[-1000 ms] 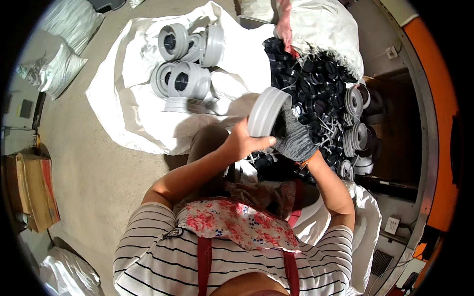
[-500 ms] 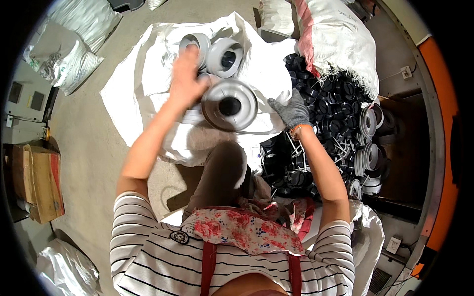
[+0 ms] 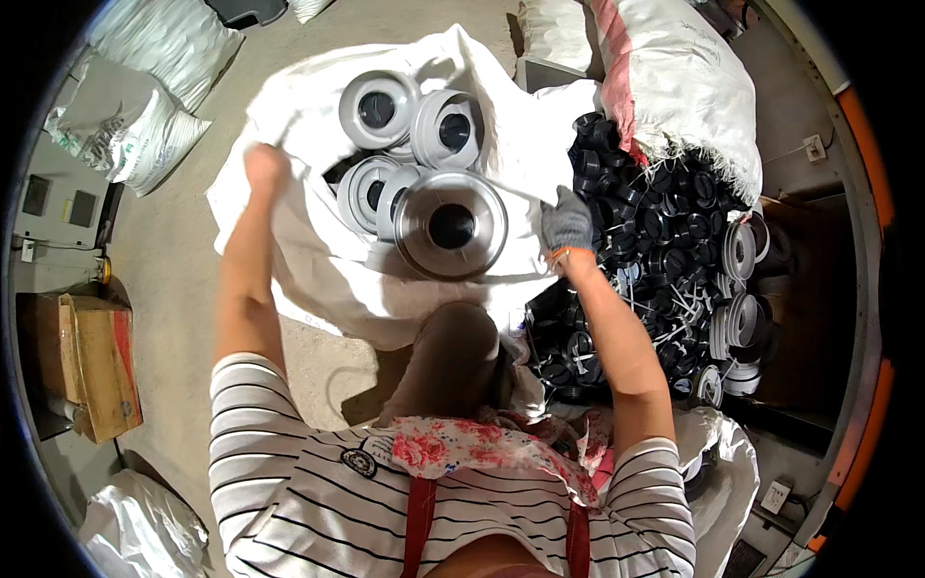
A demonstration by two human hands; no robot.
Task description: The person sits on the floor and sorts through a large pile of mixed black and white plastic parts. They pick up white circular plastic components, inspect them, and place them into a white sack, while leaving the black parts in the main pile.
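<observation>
The round grey metal disc with a black centre hole (image 3: 450, 224) lies flat on the open white woven sack (image 3: 318, 279), its hole facing up. The bare left hand (image 3: 265, 164) grips the sack's edge. The grey-gloved right hand (image 3: 567, 220) pinches the opposite edge. Black plastic rings (image 3: 665, 231) are heaped on the concrete floor (image 3: 164, 279).

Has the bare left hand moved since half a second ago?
Yes. The bare left hand has shifted left, off the round grey metal disc, to the white sack's edge.
</observation>
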